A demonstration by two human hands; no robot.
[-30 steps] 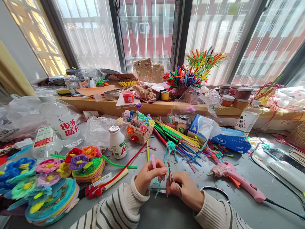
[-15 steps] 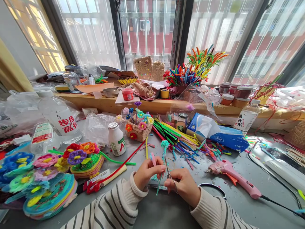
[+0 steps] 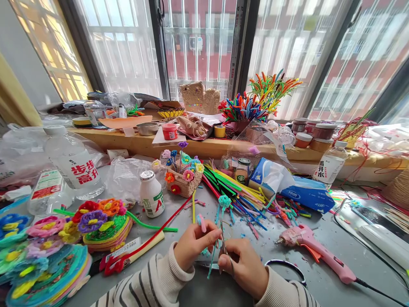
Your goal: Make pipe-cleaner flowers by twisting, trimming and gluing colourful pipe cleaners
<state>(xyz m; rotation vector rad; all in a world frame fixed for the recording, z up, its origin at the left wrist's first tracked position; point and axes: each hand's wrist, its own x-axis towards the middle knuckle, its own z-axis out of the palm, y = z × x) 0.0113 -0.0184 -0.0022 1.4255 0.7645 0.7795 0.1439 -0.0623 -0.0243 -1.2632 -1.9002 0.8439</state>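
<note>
Fingertips of my left hand [image 3: 200, 243] are pinched on a turquoise pipe-cleaner flower [image 3: 224, 201], which stands upright with its curled head above my hands. Its loose turquoise stem end [image 3: 212, 260] hangs below the fingers. A small pink piece [image 3: 202, 223] sits at my left index finger; how it is held is unclear. Close on the right, my right hand [image 3: 244, 264] is closed on thin dark wire [image 3: 223, 238] running up along the flower's stem. Beneath both hands lie scissors with a black handle [image 3: 289, 266], partly hidden.
A pink glue gun [image 3: 315, 251] lies at right, its cord trailing. Behind the hands are bundled pipe cleaners [image 3: 236, 187], a basket of small flowers [image 3: 182, 181] and a white bottle [image 3: 151, 194]. Flower-covered discs [image 3: 54, 273] occupy the left. Bottles and jars line the sill.
The camera view has shifted slightly, so most things appear a little lower. Both hands keep their grips on the flower and wire, with only small finger movement.
</note>
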